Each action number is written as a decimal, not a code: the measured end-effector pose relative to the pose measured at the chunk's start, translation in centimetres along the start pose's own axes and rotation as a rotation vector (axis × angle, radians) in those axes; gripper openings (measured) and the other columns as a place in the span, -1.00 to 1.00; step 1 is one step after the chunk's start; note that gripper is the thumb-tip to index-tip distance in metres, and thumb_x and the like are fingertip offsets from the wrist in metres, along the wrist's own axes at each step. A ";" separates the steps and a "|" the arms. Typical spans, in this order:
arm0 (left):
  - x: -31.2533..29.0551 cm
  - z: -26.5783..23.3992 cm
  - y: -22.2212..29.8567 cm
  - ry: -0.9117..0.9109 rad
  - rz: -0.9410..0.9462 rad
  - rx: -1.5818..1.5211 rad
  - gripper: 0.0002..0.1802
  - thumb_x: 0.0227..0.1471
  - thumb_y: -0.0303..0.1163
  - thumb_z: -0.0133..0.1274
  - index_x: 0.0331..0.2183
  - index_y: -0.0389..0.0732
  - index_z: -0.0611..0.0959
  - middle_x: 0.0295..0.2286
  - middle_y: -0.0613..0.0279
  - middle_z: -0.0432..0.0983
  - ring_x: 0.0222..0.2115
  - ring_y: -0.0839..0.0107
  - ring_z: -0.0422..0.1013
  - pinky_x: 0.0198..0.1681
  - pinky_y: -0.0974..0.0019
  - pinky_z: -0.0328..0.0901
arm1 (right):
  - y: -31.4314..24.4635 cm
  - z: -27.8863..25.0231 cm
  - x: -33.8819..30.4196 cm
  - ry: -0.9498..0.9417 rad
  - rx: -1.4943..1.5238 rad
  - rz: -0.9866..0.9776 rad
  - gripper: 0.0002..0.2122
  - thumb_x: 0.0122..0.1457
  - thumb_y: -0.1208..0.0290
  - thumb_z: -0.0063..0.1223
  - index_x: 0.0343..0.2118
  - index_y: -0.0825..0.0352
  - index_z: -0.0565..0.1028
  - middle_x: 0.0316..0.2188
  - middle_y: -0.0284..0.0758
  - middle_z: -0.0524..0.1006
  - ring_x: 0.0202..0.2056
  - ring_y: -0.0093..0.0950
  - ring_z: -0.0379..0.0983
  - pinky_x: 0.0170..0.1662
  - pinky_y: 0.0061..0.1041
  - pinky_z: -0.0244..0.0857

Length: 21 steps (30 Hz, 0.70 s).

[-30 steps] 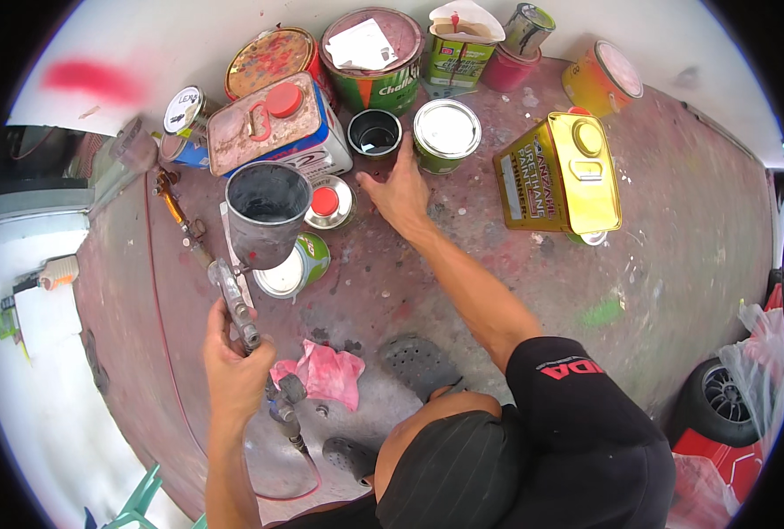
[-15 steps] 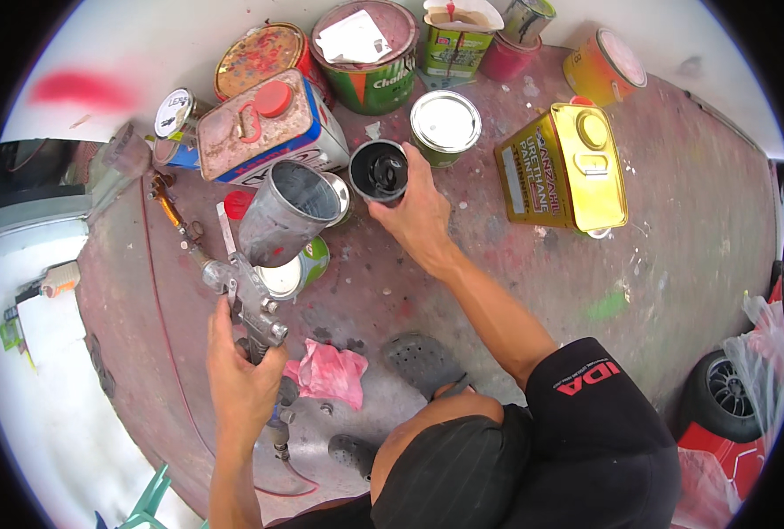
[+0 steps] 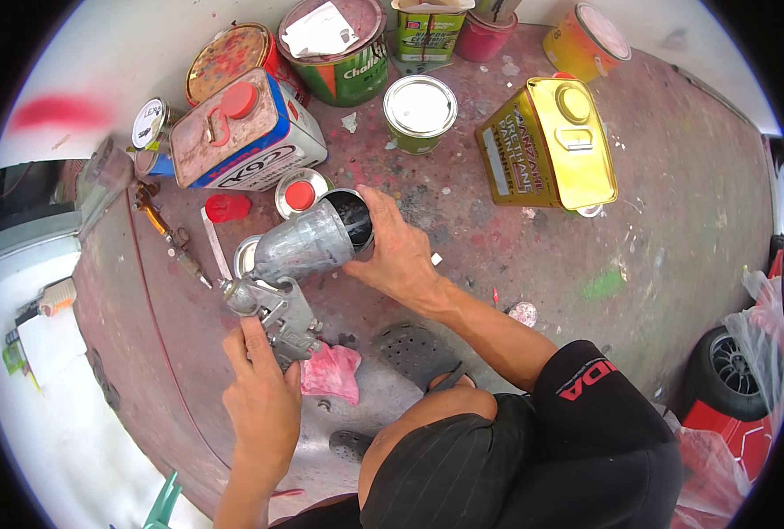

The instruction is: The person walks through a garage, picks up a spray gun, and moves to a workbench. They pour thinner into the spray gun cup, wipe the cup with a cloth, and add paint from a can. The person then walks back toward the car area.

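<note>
My left hand (image 3: pixel 260 388) is closed round the handle of a metal spray gun (image 3: pixel 284 319). The gun's grey paint cup (image 3: pixel 293 247) leans over to the right, its mouth facing my right hand (image 3: pixel 402 256). That hand grips a small dark cup (image 3: pixel 355 219) with glossy black paint inside. Both cups meet rim to rim, tilted; whether paint runs between them is hard to make out. Below them a small paint can (image 3: pixel 247 256) is partly hidden by the gun. A pink rag (image 3: pixel 331 373) lies under the gun's handle.
Beyond my hands stand a red-capped tin (image 3: pixel 301 196), a rectangular can (image 3: pixel 233 141), a lidded can (image 3: pixel 420 106) and a gold thinner can (image 3: pixel 555 145). A second spray gun (image 3: pixel 167 231) and a stirring stick (image 3: pixel 216 242) lie left. My shoe (image 3: pixel 416 357) is on the stained floor.
The dark cup has come down and toward me, tipping against the gun's cup. The gun's cup has tilted further right. The view has shifted slightly.
</note>
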<state>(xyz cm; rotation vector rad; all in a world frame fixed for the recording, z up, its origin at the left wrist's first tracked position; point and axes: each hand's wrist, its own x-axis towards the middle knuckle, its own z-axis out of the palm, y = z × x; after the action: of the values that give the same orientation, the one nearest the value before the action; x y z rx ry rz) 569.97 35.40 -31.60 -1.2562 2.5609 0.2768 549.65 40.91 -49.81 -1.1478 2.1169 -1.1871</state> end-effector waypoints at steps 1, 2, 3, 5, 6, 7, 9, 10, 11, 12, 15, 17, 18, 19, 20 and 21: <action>-0.1 0.1 0.2 0.011 0.006 0.026 0.07 -0.05 -0.45 0.43 0.37 -0.28 0.18 0.09 -0.10 0.31 -0.27 -0.17 0.60 -0.36 -0.02 0.53 | 0.0 0.1 0.0 0.009 0.002 -0.024 0.04 -0.19 0.35 0.57 0.39 0.33 0.14 0.28 -0.04 0.35 -0.14 0.01 0.63 -0.11 -0.11 0.57; -0.3 0.2 0.3 0.021 0.011 0.051 0.08 -0.05 -0.43 0.44 0.37 -0.29 0.17 0.09 -0.09 0.31 -0.28 -0.15 0.61 -0.39 0.01 0.53 | 0.0 0.2 0.0 0.006 0.006 -0.026 0.04 -0.19 0.35 0.57 0.39 0.33 0.14 0.28 -0.04 0.35 -0.14 0.01 0.63 -0.11 -0.10 0.57; -0.5 0.3 0.5 0.031 0.016 0.077 0.08 -0.04 -0.42 0.44 0.37 -0.30 0.17 0.09 -0.09 0.31 -0.30 -0.12 0.62 -0.42 0.04 0.53 | 0.0 0.3 0.0 0.003 0.009 -0.028 0.04 -0.19 0.35 0.57 0.39 0.33 0.14 0.28 -0.04 0.35 -0.14 0.01 0.63 -0.11 -0.10 0.57; -0.7 0.8 0.7 0.011 -0.025 0.073 0.05 -0.03 -0.48 0.41 0.38 -0.27 0.18 0.10 -0.13 0.31 -0.27 -0.20 0.59 -0.34 -0.03 0.52 | 0.0 0.4 -0.1 0.005 0.014 -0.038 0.04 -0.18 0.34 0.56 0.39 0.33 0.14 0.28 -0.03 0.35 -0.13 0.01 0.63 -0.10 -0.09 0.57; -0.7 1.0 0.8 0.001 -0.045 0.072 0.04 -0.02 -0.52 0.40 0.38 -0.25 0.19 0.11 -0.15 0.30 -0.26 -0.24 0.58 -0.31 -0.06 0.51 | 0.1 0.5 -0.1 0.009 0.016 -0.046 0.03 -0.18 0.34 0.56 0.39 0.33 0.14 0.27 -0.03 0.35 -0.12 0.01 0.63 -0.10 -0.09 0.56; -0.7 1.0 0.8 -0.010 -0.050 0.066 0.04 -0.03 -0.51 0.40 0.37 -0.26 0.19 0.11 -0.15 0.30 -0.25 -0.24 0.58 -0.29 -0.07 0.51 | 0.2 0.5 -0.1 0.014 0.018 -0.053 0.03 -0.18 0.34 0.56 0.38 0.33 0.15 0.27 -0.03 0.36 -0.11 0.02 0.62 -0.10 -0.09 0.56; -0.5 1.1 1.0 -0.029 -0.055 0.052 0.03 -0.03 -0.51 0.40 0.37 -0.28 0.19 0.12 -0.16 0.29 -0.22 -0.25 0.57 -0.26 -0.09 0.51 | 0.1 0.3 -0.1 0.008 0.038 -0.057 0.02 -0.16 0.32 0.56 0.38 0.33 0.15 0.27 -0.03 0.36 -0.04 0.02 0.60 -0.06 -0.11 0.56; -0.4 1.4 0.7 -0.017 -0.052 0.028 0.04 -0.02 -0.49 0.40 0.38 -0.29 0.17 0.11 -0.15 0.30 -0.21 -0.22 0.58 -0.26 -0.07 0.51 | 0.2 0.2 -0.2 0.005 0.047 -0.058 0.01 -0.16 0.32 0.56 0.38 0.33 0.16 0.26 -0.02 0.36 0.00 0.02 0.58 -0.04 -0.12 0.55; -0.4 1.8 0.2 -0.002 -0.050 0.003 0.05 -0.01 -0.46 0.40 0.38 -0.31 0.16 0.11 -0.13 0.31 -0.21 -0.19 0.59 -0.26 -0.05 0.52 | 0.2 0.1 -0.2 0.019 0.077 -0.060 0.00 -0.14 0.31 0.56 0.38 0.34 0.16 0.26 -0.02 0.37 0.03 0.02 0.56 0.00 -0.13 0.54; -0.2 2.2 -0.4 0.011 -0.047 -0.023 0.06 -0.01 -0.44 0.40 0.39 -0.33 0.15 0.10 -0.12 0.32 -0.20 -0.16 0.60 -0.26 -0.04 0.52 | 0.3 0.3 -0.2 0.033 0.107 -0.061 0.00 -0.13 0.30 0.55 0.38 0.35 0.16 0.27 -0.02 0.37 0.07 0.02 0.54 0.03 -0.14 0.52; 0.2 3.4 -2.4 0.135 -0.032 -0.189 -0.06 0.00 -0.53 0.29 0.35 -0.37 0.21 0.05 -0.16 0.38 -0.06 -0.18 0.53 -0.09 -0.09 0.45 | 1.0 0.7 0.1 0.110 0.132 -0.024 -0.01 -0.10 0.28 0.54 0.39 0.37 0.16 0.27 -0.01 0.37 0.14 0.02 0.49 0.12 -0.16 0.47; -0.2 5.3 -4.3 0.252 -0.071 -0.273 -0.13 0.00 -0.58 0.20 0.33 -0.37 0.26 0.00 -0.13 0.42 0.00 -0.10 0.49 -0.03 -0.08 0.41 | 2.1 1.2 0.7 0.166 0.117 0.025 -0.02 -0.08 0.28 0.54 0.39 0.39 0.15 0.28 0.00 0.37 0.17 0.02 0.48 0.15 -0.16 0.45; -0.6 6.0 -5.3 0.309 -0.087 -0.318 -0.16 0.00 -0.60 0.16 0.31 -0.37 0.28 -0.03 -0.11 0.44 0.03 -0.06 0.47 -0.01 -0.07 0.39 | 3.2 1.5 1.2 0.193 0.101 0.057 -0.02 -0.07 0.27 0.53 0.39 0.40 0.15 0.28 0.01 0.36 0.17 0.02 0.48 0.16 -0.16 0.44; -1.0 6.3 -6.7 0.267 -0.195 -0.432 -0.18 0.00 -0.62 0.12 0.31 -0.36 0.30 -0.04 -0.07 0.45 -0.04 0.03 0.49 -0.07 -0.01 0.41 | 4.3 1.9 1.8 0.220 0.084 0.089 -0.02 -0.07 0.27 0.53 0.39 0.41 0.15 0.29 0.02 0.36 0.17 0.02 0.48 0.17 -0.16 0.43; -1.6 6.5 -8.2 0.222 -0.308 -0.543 -0.20 0.00 -0.64 0.09 0.31 -0.34 0.32 -0.05 -0.03 0.46 -0.12 0.12 0.51 -0.14 0.06 0.43 | 5.6 2.4 2.2 0.233 0.052 0.093 0.00 -0.07 0.26 0.54 0.40 0.42 0.13 0.29 0.02 0.35 0.16 -0.01 0.49 0.15 -0.18 0.44; -2.2 6.5 -9.1 0.170 -0.420 -0.655 -0.21 0.00 -0.66 0.06 0.30 -0.33 0.34 -0.06 0.01 0.47 -0.19 0.21 0.54 -0.20 0.12 0.45 | 6.9 2.6 2.5 0.247 0.017 0.100 0.03 -0.06 0.25 0.54 0.42 0.44 0.11 0.29 0.02 0.35 0.15 -0.04 0.50 0.13 -0.19 0.46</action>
<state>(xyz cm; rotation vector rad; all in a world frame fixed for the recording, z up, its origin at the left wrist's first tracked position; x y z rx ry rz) 579.55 33.37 -37.53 -2.0756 2.3223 1.0049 547.07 39.49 -57.02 -0.9157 2.3094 -1.3559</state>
